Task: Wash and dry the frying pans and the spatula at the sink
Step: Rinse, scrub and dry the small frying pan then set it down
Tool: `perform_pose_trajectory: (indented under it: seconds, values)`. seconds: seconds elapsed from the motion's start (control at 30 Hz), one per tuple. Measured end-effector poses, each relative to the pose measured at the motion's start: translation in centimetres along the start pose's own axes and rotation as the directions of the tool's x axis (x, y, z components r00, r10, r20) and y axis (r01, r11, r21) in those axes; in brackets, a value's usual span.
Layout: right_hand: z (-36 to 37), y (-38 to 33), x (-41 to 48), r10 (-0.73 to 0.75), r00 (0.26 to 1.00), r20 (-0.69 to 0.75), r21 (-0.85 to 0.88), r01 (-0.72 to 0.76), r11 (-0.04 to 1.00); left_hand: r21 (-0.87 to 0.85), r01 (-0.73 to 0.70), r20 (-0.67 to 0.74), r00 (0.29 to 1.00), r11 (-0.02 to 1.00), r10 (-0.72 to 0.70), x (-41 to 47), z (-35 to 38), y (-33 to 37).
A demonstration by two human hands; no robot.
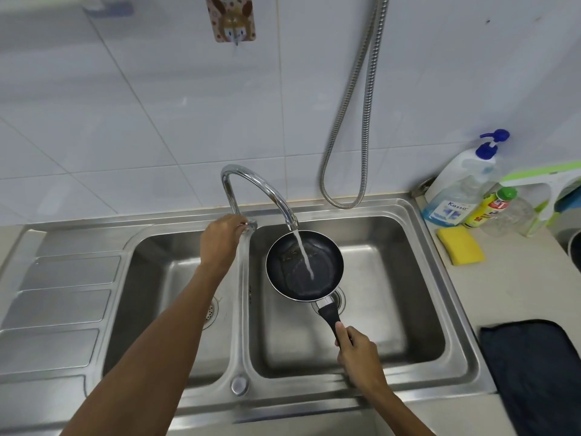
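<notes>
Fingers [342, 333] of the right hand [358, 350] are curled tight round the end of the black handle [330, 319], thumb along its top, holding the frying pan [292, 272] over the right basin of the sink [408, 212]. The pan's long axis runs from the grip at near right, away and leftward to the upturned bowl, where water [305, 256] from the faucet [261, 187] lands. The left hand [220, 237] curls its fingers over the tap lever [250, 224].

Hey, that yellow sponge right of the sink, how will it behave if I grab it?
The yellow sponge probably squashes and weighs little: it looks like soft foam. Lying flat on the counter, it should slide rather than roll.
</notes>
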State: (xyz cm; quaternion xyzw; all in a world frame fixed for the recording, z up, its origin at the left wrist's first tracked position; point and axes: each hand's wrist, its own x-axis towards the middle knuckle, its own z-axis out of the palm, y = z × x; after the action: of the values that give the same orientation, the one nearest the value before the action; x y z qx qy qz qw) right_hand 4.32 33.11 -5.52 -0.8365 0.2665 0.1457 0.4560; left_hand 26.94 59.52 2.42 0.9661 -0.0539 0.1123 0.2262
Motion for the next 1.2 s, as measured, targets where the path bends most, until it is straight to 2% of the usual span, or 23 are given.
perform_pose_trajectory:
  seconds: [0.3, 0.4, 0.5, 0.53, 0.57, 0.63, 0.67, 0.7, 0.73, 0.77, 0.8, 0.83, 0.87, 1.0, 1.07, 1.13, 1.2]
  values:
    - [-1.0, 0.3, 0.0, 0.0, 1.0, -0.025, -0.001, 0.0, 1.0, 0.0, 0.026, 0.065, 0.998, 1.0, -0.026, 4.0, 1.9, 0.1]
    - [-1.2, 0.5, 0.2, 0.008, 0.999, -0.032, 0.018, -0.008, 1.0, -0.162, 0.163, 0.036, 0.987, 0.973, -0.159, 1.3, 3.2, 1.0]
    - [-1.4, 0.5, 0.4, 0.007, 0.999, -0.042, 0.043, -0.005, 0.999, -0.323, 0.334, -0.03, 0.931, 0.885, -0.363, -5.4, 5.3, 4.2]
    - [-1.3, 0.4, 0.4, 0.011, 0.999, -0.044, 0.051, -0.009, 0.999, -0.374, 0.392, -0.028, 0.901, 0.841, -0.433, -8.0, 5.9, 5.9]
    - [-1.3, 0.3, 0.4, 0.014, 0.999, -0.046, 0.058, -0.012, 0.998, -0.411, 0.475, 0.039, 0.862, 0.778, -0.506, -10.6, 6.6, 7.8]
    - [-1.3, 0.3, 0.3, 0.024, 0.999, -0.049, 0.073, -0.02, 0.997, -0.377, 0.678, 0.344, 0.735, 0.631, -0.584, -14.7, 7.9, 11.6]
    - [-1.3, 0.2, 0.2, 0.037, 0.998, -0.041, 0.087, -0.033, 0.996, -0.335, 0.768, 0.523, 0.633, 0.546, -0.57, -15.8, 8.7, 13.3]
    - [-1.3, 0.1, 0.1, 0.058, 0.998, -0.027, 0.108, -0.055, 0.993, -0.311, 0.854, 0.675, 0.507, 0.416, -0.536, -16.4, 9.5, 14.7]
    - [-1.4, -0.1, -0.2, 0.081, 0.997, -0.007, 0.139, -0.079, 0.987, -0.319, 0.916, 0.786, 0.399, 0.243, -0.473, -16.7, 10.2, 15.9]
    - [-1.5, -0.3, -0.6, 0.101, 0.995, 0.014, 0.16, -0.102, 0.982, -0.331, 0.941, 0.845, 0.331, 0.076, -0.419, -16.8, 10.8, 16.7]
    - [-1.8, -0.6, -0.9, 0.106, 0.994, 0.026, 0.164, -0.109, 0.98, -0.344, 0.938, 0.875, 0.301, -0.048, -0.38, -16.7, 11.2, 17.6]
    - [-2.1, -0.7, -1.2, 0.106, 0.994, 0.026, 0.158, -0.109, 0.981, -0.355, 0.927, 0.887, 0.291, -0.126, -0.358, -16.6, 11.5, 18.4]
    - [-2.5, -0.9, -1.4, 0.11, 0.994, 0.022, 0.159, -0.112, 0.981, -0.373, 0.914, 0.886, 0.3, -0.162, -0.353, -16.6, 11.6, 19.3]
    - [-5.3, -0.9, -1.0, 0.081, 0.994, 0.079, 0.132, -0.091, 0.987, -0.47, 0.877, 0.815, 0.387, -0.1, -0.432, -16.3, 12.4, 21.8]
    - [-8.2, -0.3, 0.9, -0.052, 0.994, 0.096, -0.105, 0.062, 0.993, -0.506, 0.861, 0.77, 0.424, -0.052, -0.476, -15.7, 12.9, 22.4]
    - [-12.1, 0.2, 4.3, -0.162, 0.982, 0.098, -0.326, 0.185, 0.927, -0.536, 0.844, 0.734, 0.456, -0.018, -0.504, -15.0, 13.5, 22.7]
    - [-16.8, 0.3, 8.4, -0.271, 0.963, -0.003, -0.394, 0.248, 0.885, -0.546, 0.835, 0.74, 0.444, -0.065, -0.505, -14.8, 14.1, 23.0]
